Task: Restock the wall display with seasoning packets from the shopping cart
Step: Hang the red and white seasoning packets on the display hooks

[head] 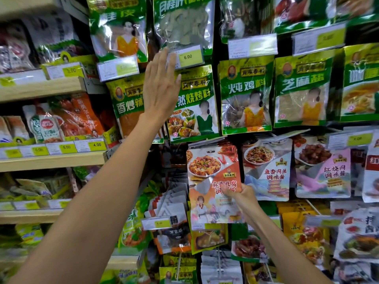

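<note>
My right hand (pixel 241 196) grips an orange-and-white mapo tofu seasoning packet (pixel 211 177) by its right edge, holding it upright against the wall display (pixel 217 50) in the middle row, left of a blue-white packet (pixel 266 171). My left hand (pixel 161 87) is raised flat with fingers apart in front of the green packets (pixel 194 103), fingertips near the 6.00 price tag (pixel 187 57). It holds nothing. The shopping cart is out of view.
Wooden shelves (pixel 51 158) with bagged goods and yellow price tags stand at the left. Green spice packets hang in rows above, pink and white sauce packets (pixel 324 173) to the right, more packets on pegs below (pixel 174 238).
</note>
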Tool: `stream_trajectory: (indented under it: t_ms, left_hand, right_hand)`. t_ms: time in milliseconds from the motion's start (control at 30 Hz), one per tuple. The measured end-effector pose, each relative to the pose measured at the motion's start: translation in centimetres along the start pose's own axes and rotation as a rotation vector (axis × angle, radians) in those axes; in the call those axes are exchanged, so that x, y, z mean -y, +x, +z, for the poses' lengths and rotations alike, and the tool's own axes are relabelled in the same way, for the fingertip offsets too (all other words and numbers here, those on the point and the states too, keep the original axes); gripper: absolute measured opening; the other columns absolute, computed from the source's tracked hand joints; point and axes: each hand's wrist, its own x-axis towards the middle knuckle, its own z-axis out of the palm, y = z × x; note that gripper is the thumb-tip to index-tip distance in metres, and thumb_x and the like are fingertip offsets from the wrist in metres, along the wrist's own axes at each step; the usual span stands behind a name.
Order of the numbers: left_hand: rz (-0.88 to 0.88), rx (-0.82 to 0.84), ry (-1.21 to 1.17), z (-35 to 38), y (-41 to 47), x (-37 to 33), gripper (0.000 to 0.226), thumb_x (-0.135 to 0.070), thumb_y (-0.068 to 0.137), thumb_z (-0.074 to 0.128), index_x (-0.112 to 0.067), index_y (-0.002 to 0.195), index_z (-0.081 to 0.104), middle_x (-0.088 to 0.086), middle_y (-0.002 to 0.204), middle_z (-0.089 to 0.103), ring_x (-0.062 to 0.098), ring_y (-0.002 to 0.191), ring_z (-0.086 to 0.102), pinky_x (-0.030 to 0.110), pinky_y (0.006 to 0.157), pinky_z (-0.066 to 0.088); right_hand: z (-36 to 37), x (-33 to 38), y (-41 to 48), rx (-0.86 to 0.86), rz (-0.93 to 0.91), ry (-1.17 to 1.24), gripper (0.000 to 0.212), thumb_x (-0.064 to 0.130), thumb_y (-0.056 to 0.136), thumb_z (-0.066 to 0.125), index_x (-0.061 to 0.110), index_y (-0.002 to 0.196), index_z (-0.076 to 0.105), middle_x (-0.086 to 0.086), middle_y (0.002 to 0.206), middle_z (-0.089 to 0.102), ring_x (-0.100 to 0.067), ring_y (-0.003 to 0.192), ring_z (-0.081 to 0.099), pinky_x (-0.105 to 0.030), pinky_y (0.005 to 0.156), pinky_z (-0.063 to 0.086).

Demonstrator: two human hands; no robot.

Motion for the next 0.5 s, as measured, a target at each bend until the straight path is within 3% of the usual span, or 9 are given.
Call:
stream_trajectory:
  t_ms: [167,367,500]
  left_hand:
    - [-0.006,-0.055,-0.004,-0.1,0.6,-0.2,0.051,-0.033,0.103,0.025,-0.007,0.147,0.029,0.014,0.152,0.031,0.026,0.141,0.028,0.036,0.117,0.016]
    - [0.003,-0.026,-0.019,-0.1,1.9,0.0,0.052,-0.032,0.103,0.021,-0.005,0.147,0.028,0.015,0.149,0.035,0.026,0.140,0.029,0.034,0.118,0.015]
    - [-0.003,-0.020,-0.030,0.3,2.0,-0.2,0.053,-0.033,0.103,0.021,-0.002,0.144,0.031,0.016,0.144,0.040,0.028,0.135,0.035,0.034,0.114,0.022]
  right_hand:
    - [0.3,0.4,0.4,-0.025,0.011,0.004,0.012,0.016,0.078,0.076,0.009,0.083,0.067,-0.005,0.086,0.074,-0.016,0.079,0.069,-0.024,0.062,0.049]
    - [0.6,0.6,1.2,-0.061,0.049,-0.028,0.016,0.017,0.080,0.075,0.007,0.090,0.067,0.002,0.083,0.072,-0.006,0.072,0.065,-0.016,0.052,0.043]
    - [0.6,0.6,1.7,-0.058,0.052,-0.050,0.017,0.017,0.081,0.074,0.006,0.091,0.067,-0.001,0.084,0.071,-0.008,0.074,0.065,-0.019,0.054,0.041]
